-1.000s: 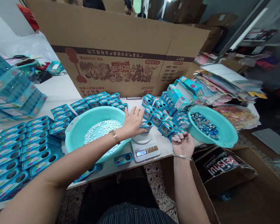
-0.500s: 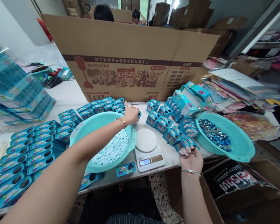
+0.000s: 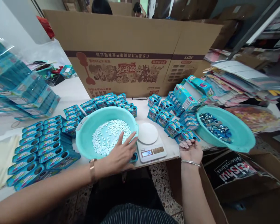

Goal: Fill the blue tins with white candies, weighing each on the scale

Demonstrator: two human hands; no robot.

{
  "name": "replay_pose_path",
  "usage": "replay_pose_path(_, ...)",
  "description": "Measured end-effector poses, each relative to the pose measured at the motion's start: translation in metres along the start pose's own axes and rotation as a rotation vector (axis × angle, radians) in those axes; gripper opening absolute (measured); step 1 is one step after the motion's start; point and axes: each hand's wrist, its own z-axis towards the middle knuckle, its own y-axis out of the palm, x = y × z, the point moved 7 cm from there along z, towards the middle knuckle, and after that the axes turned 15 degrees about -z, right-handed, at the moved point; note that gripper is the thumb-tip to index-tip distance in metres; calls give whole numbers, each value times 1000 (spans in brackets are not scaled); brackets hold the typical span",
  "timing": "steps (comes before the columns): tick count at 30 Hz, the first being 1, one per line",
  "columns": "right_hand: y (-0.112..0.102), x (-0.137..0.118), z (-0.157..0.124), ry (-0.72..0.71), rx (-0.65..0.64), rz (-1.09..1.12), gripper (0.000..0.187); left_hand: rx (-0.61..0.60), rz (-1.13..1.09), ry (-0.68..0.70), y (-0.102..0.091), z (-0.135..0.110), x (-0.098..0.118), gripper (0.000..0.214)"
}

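My left hand (image 3: pixel 120 153) lies with fingers spread over a small blue tin (image 3: pixel 133 157) at the table's front edge, between the teal basin of white tablets (image 3: pixel 85 137) and the white scale (image 3: pixel 151 150). The scale's round plate is bare. My right hand (image 3: pixel 190 151) rests palm up at the table edge right of the scale, fingers curled; what they hold is hidden. A second teal basin (image 3: pixel 238 137) of shiny round pieces sits just right of that hand.
Rows of flat blue tins (image 3: pixel 44 146) fill the left of the table; more tins (image 3: pixel 164 119) stand behind the scale. A big cardboard box (image 3: pixel 135 40) walls off the back. Paper stacks (image 3: pixel 242 81) lie right; an open carton (image 3: pixel 233 174) stands below.
My left hand took a tin off the scale, set it among the rows behind the basin, then came back to the tin at the front edge. The right hand stayed put.
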Motion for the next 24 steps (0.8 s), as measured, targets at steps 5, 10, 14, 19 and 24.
replay_pose_path(5, 14, 7, -11, 16, -20, 18, 18, -57, 33, -27, 27, -10, 4, 31)
replay_pose_path(10, 9, -1, -16, -43, 12, -26, 19, 97, -47, -74, -29, 28, 8, 34)
replay_pose_path(14, 16, -3, -24, -89, 22, -87, 17, 192, -17, -49, -52, 86, 1, 34)
replay_pose_path(19, 21, 1, -29, -83, 20, -199, 20, 80, -11, -145, -20, 146, -26, 31)
replay_pose_path(24, 11, 2, -29, -91, 70, -263, 28, 127, -106, -261, -36, 125, -47, 105)
